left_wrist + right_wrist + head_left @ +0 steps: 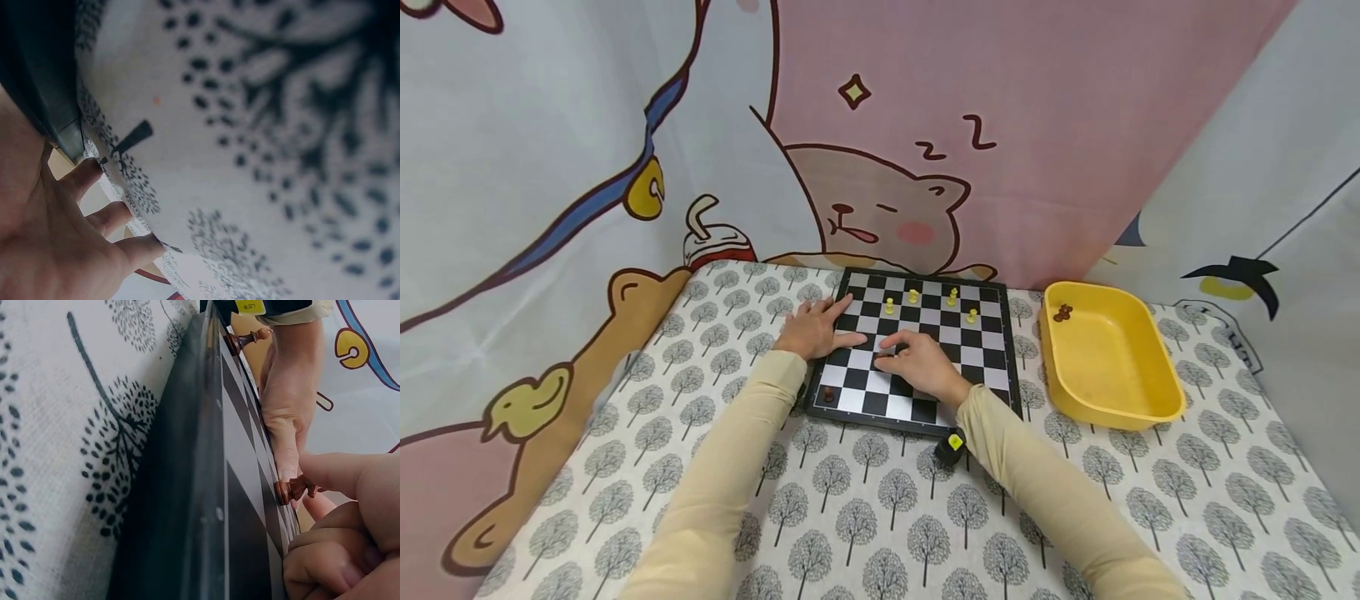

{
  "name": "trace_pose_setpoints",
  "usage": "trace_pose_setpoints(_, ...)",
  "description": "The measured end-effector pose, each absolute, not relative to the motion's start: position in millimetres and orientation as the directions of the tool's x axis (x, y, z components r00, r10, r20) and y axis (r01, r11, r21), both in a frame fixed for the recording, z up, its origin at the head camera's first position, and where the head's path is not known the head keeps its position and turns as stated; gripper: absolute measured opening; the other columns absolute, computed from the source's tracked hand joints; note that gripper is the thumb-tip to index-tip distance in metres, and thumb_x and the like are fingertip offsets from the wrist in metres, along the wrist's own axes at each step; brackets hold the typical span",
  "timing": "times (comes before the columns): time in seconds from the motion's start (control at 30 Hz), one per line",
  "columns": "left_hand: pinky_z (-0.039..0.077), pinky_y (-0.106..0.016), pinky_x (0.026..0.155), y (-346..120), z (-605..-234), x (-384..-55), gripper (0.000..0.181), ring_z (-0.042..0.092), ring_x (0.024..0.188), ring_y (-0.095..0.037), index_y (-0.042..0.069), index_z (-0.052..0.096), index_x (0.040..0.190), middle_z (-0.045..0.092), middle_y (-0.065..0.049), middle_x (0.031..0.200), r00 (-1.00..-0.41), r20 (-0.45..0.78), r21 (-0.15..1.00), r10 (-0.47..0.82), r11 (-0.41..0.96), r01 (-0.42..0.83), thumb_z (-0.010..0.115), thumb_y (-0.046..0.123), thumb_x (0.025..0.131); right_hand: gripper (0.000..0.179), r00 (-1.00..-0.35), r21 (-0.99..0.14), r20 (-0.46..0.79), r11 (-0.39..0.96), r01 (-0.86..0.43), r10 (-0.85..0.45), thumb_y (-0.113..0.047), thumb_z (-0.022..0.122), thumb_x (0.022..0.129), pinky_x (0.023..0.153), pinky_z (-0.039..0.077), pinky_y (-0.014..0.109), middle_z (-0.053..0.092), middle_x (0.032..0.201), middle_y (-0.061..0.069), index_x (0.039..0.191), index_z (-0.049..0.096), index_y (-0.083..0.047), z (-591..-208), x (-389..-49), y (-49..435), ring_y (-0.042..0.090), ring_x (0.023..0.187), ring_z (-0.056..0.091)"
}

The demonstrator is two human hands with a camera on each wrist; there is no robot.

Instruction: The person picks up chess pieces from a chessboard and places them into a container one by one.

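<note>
A black-and-white chessboard (898, 407) lies on the table. My right hand (925, 364) is over its middle, thumb and index finger pinching a brown chess piece (292, 490); the right wrist view shows its base at the board surface. In the head view the fingers largely hide that piece. With fingers spread, my left hand (815, 329) rests at the board's left edge, its thumb reaching across the squares toward the right fingertips. Another brown chess piece (828, 394) stands in the near left corner. Several yellow chess pieces (952, 297) stand on the far rows.
To the right of the board sits a yellow plastic tub (1156, 408), with a few brown pieces (1063, 313) in its far left corner. A tree-print cloth (850, 533) covers the table. Printed curtains (1045, 167) hang behind and at the sides.
</note>
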State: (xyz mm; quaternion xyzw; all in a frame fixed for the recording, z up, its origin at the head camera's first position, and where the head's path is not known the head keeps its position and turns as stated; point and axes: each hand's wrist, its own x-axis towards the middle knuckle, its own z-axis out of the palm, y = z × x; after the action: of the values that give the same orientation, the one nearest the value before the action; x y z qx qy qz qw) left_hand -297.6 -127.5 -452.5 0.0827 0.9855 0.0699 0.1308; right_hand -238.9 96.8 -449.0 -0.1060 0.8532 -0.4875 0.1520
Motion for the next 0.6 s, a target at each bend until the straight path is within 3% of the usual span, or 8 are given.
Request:
trace_pose_setpoints(0.3, 0.025, -0.07, 0.121, -128.7, -452.0, -296.8, 0.092, 0.018, 0.157, -0.044, 0.041, 0.006, 0.164, 0.019, -0.005, 0.173, -0.953, -0.236, 0.16, 0.192, 0.975, 0.157, 0.039, 0.084, 0.09, 0.025, -0.936, -0.833, -0.13, 0.548, -0.076, -0.328, -0.025, 0.074, 0.094, 0.045, 0.035, 0.025, 0.045, 0.054, -0.006, 0.116, 0.073, -0.014, -451.4, -237.4, 91.1, 0.01, 0.045, 0.037)
trace_pose_setpoints(0.6, 0.025, -0.07, 0.121, -128.6, -452.2, -296.6, 0.093, 0.018, 0.157, -0.044, 0.042, 0.004, 0.164, 0.019, -0.005, 0.173, -0.952, -0.24, 0.156, 0.189, 0.976, 0.154, 0.038, 0.085, 0.089, 0.02, -0.95, -0.815, -0.111, 0.573, -0.081, -0.292, -0.025, 0.074, 0.093, 0.055, 0.04, 0.028, 0.055, 0.063, -0.004, 0.111, 0.075, -0.017, -456.6, -237.4, 87.6, 0.012, 0.056, 0.045)
